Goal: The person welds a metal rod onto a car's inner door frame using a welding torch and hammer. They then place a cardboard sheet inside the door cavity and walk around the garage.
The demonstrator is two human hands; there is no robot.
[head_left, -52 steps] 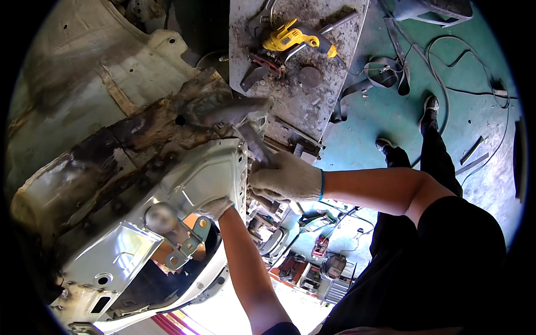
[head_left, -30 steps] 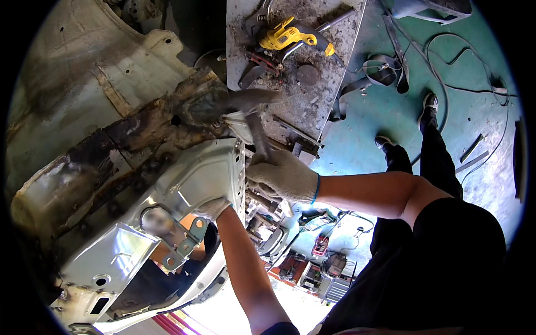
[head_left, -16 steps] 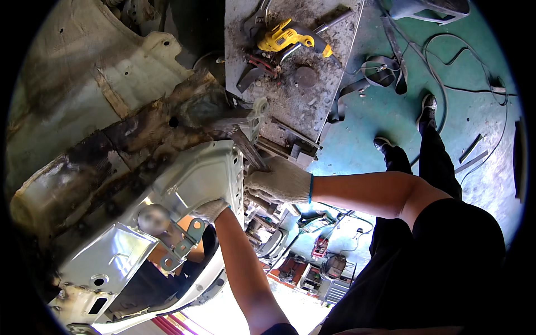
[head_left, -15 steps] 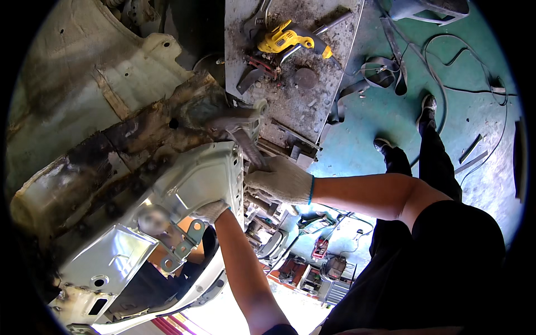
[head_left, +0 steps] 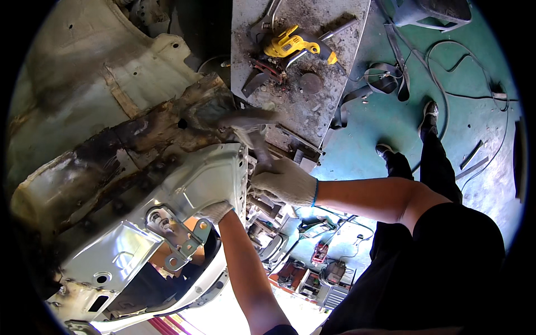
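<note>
My right hand (head_left: 287, 182), in a pale knit glove with a blue cuff, grips the handle of a hammer (head_left: 258, 146). Its motion-blurred head crosses the top corner of a silvery car body panel (head_left: 204, 176); whether it touches the metal I cannot tell. My left hand (head_left: 216, 211), gloved too, reaches over the panel's right edge by an opening, its fingers hidden behind the metal. Below it, a grey bracket (head_left: 190, 245) with holes sits at that opening. A round hole in the panel shows a bolt-like part (head_left: 160, 219) inside.
Scorched, rusty sheet metal (head_left: 153, 131) borders the panel's far side. A dirty workbench (head_left: 335, 67) bears a yellow-black power tool (head_left: 293, 44) and scraps. Straps (head_left: 385, 84) and cables lie on the green floor. Someone's legs (head_left: 430, 156) stand at the right; tools lie below.
The hammer head has shifted slightly right and remains blurred. A pale, blurred round shape in the panel's hole is gone, and the bolt-like part shows there. My left hand stays at the edge.
</note>
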